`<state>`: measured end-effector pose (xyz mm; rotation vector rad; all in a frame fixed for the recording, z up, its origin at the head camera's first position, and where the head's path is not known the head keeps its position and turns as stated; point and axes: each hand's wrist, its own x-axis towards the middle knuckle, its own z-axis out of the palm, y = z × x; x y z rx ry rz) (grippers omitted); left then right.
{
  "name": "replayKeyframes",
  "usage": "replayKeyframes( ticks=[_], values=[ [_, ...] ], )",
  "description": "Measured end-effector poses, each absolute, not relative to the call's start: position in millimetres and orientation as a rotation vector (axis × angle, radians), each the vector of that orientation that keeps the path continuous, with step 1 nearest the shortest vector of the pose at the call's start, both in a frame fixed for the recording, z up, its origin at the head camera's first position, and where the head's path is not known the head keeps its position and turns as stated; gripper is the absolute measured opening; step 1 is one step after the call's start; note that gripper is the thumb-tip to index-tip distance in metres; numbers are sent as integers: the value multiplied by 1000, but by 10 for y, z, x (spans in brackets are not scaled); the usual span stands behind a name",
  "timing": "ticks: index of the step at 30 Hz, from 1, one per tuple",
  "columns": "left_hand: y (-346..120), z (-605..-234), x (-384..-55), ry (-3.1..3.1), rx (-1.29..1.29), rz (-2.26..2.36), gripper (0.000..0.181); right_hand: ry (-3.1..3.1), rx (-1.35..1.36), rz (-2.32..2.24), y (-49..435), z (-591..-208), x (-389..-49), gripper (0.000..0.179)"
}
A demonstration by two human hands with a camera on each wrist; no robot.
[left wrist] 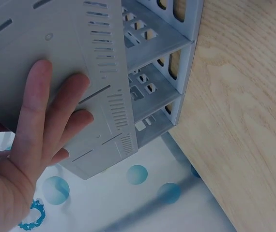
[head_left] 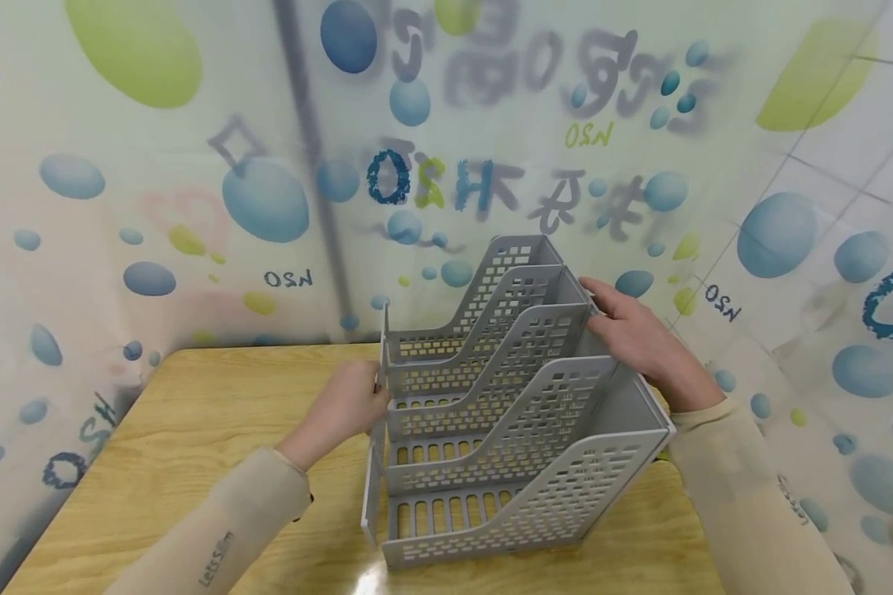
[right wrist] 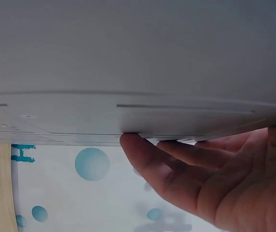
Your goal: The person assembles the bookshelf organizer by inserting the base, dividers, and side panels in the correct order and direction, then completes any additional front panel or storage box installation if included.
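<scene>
A grey plastic file organizer [head_left: 484,471] with several tall, sloping perforated dividers stands on the wooden table between the hands. Along its low side runs a thin front panel [head_left: 372,487], seen nearly edge-on from the head. My left hand [head_left: 350,401] holds this panel at its upper edge. In the left wrist view its fingers [left wrist: 36,96] lie along the slotted outer face, the thumb partly hidden behind the edge. A gap shows between panel and dividers there. My right hand [head_left: 636,335] rests against the tall back, fingertips [right wrist: 130,140] touching its smooth outer face.
The wooden table [head_left: 216,413] extends to the left of the organizer. Behind it hangs a pale curtain [head_left: 193,165] with blue and green spots and lettering, close to the table's far edge.
</scene>
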<state>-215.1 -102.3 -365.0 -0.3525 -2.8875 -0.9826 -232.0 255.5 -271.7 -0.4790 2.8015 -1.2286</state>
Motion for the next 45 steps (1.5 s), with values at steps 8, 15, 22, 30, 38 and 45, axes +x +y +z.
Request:
replayKeyframes(
  ticks=[8,15,22,30,38,45],
  values=[
    [-1007,-3619,-2146,-2905,-325,-1055,19,2801,-470,-1229,2558,-2704,-2304,63],
    [-1020,-3565,-2165,-2923,-316,-1056,20,2806,-468,-1221,2551,-2706,-2310,63],
    [-972,-3583,-2127,-2899,-293,-1109,22,2793,-468,-1219,2554,-2704,-2311,63],
    [-923,-3679,-2088,-2841,-282,-968,15,2784,-469,-1221,2570,-2718,-2325,63],
    [-864,-3806,-2070,-2796,-352,-721,55,2790,-459,-1213,2569,-2700,-2320,63],
    [-914,-3853,-2129,-2805,-315,-879,65,2781,-477,-1212,2573,-2701,-2313,63]
  ],
)
